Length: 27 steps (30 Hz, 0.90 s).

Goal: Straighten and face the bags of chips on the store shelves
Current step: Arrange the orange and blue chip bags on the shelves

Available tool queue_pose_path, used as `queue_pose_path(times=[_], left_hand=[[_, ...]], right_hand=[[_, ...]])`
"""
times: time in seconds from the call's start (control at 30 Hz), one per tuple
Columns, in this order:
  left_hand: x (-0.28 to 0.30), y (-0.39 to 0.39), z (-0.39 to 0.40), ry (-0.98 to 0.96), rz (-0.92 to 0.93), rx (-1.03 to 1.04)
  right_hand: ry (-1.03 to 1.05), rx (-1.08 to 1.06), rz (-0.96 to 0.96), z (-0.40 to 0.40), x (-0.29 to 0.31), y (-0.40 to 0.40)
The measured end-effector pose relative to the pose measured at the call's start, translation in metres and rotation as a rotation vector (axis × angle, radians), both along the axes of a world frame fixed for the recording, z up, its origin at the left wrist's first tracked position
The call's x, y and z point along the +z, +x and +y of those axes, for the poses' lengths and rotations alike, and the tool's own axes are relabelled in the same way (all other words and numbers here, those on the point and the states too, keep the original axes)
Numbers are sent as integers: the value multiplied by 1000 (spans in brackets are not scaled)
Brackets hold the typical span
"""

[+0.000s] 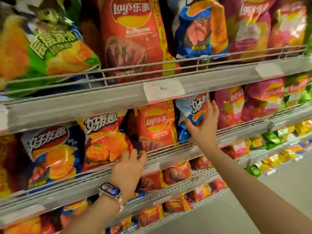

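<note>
Middle shelf point(101, 105), grey, with wire front rail point(168, 150): carries a row of chip bags standing close together, mostly facing forward; risk that any bag tugged too far tips over the rail and drops to the lower shelves.

Red bag point(104, 141), left of centre on this shelf: leans, its lower right corner at the rail. Could slide out or crush if pushed hard from the corner.

Orange Lay's bag point(155, 124): upright between the two handled bags, touching both neighbours; likely to be knocked askew if either is shifted sideways.

Blue bag point(192, 114), right of centre: tilted, its top tucked under the price label point(163, 90) of the shelf above. Pulling it could snag that label or drag the purple bag point(229, 108) beside it.

Right hand point(204, 120): fingers curled round the blue bag's right edge, thumb on its front.

Left hand point(128, 168): fingers relaxed and straight, tips touching the red bag's lower corner at the rail, not gripping; watch point(110, 190) on the wrist may catch the lower rail.
</note>
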<state>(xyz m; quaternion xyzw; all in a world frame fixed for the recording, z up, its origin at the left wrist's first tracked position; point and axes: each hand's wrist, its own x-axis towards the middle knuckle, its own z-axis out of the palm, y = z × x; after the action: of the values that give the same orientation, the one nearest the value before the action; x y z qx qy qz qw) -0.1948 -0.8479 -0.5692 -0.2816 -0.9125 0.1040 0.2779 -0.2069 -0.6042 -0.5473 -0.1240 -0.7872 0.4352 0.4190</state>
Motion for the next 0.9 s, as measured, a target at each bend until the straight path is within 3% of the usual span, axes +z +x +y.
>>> queue_pose_path(times=[0.17, 0.33, 0.5, 0.9], left_hand=[[4, 0, 0, 25, -27, -8], [2, -3, 2, 13, -53, 26], [1, -4, 3, 16, -50, 80], [9, -11, 4, -20, -80, 141]], right_hand=[[-40, 59, -257, 18, 20, -20], [-142, 132, -269, 35, 26, -27], [-225, 278, -408, 36, 22, -23], [-273, 53, -114, 38, 27, -1]])
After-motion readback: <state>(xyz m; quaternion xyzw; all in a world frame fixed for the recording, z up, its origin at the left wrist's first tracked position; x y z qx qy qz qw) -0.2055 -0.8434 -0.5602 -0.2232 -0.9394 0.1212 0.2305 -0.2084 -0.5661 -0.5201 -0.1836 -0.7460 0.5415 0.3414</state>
